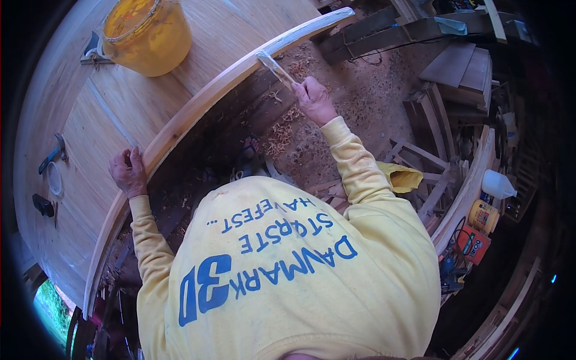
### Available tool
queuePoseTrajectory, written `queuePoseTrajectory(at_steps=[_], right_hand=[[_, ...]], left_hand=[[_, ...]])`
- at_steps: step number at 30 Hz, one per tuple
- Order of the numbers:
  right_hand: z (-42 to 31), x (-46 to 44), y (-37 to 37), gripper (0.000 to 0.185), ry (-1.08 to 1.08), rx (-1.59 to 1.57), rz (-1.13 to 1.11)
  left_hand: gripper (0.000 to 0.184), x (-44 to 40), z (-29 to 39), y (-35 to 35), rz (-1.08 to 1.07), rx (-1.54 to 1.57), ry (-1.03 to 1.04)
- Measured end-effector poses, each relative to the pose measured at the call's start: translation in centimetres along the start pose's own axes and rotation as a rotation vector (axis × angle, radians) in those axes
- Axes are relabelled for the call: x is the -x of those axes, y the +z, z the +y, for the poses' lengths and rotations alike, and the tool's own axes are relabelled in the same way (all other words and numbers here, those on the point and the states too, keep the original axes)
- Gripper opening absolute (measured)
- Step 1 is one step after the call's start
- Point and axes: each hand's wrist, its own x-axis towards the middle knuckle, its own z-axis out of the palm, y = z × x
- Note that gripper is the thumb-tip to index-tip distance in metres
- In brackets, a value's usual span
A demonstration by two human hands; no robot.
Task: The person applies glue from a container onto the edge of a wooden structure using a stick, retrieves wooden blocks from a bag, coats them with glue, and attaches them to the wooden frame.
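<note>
My right hand [314, 100] is closed on the handle of a paintbrush [279, 69]. The brush's whitish end meets the curved wooden rim [207, 90]. A white coating covers the rim's far end, while the nearer stretch is bare wood. My left hand [128, 173] rests at the inner side of the rim, on the planked wooden surface [90, 144], its fingers loosely bent and apart with nothing seen in them. On those planks stands a yellow bucket [161, 51], smeared inside.
A hammer [51, 155], a round clear lid [54, 179] and a small black object [43, 205] lie at left. Wood shavings [282, 135] litter the ground beyond the rim. Timber pieces [459, 69], a yellow bag [401, 177] and a white jug [499, 184] are at right.
</note>
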Motion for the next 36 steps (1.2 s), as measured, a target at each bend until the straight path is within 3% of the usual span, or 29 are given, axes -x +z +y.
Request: queuePoseTrajectory(at_steps=[3, 6, 14, 23, 28, 36], right_hand=[[3.6, -1.7, -1.0, 0.038, 0.092, -0.11, 0.199], [7.4, -5.1, -5.3, 0.039, 0.372, -0.48, 0.212], [14.5, -14.0, -14.8, 0.036, 0.572, -0.538, 0.193], [19.6, -16.7, -15.3, 0.035, 0.571, -0.77, -0.06], [20.1, -17.5, -15.3, 0.035, 0.567, -0.734, -0.06], [20.6, -18.1, -15.3, 0.034, 0.542, -0.618, -0.069]], left_hand=[[0.019, 0.1, 0.0, 0.1, 0.012, 0.022, 0.021], [0.018, 0.2, -0.1, -0.1, 0.006, 0.027, 0.036], [0.016, 0.1, -0.1, 0.3, -0.01, 0.02, 0.012], [0.017, -0.1, 0.4, 0.5, -0.036, -0.047, -0.081], [0.018, -0.1, 0.0, 0.8, -0.067, -0.035, -0.168], [0.019, -0.1, -0.3, 0.9, -0.063, -0.093, -0.141]])
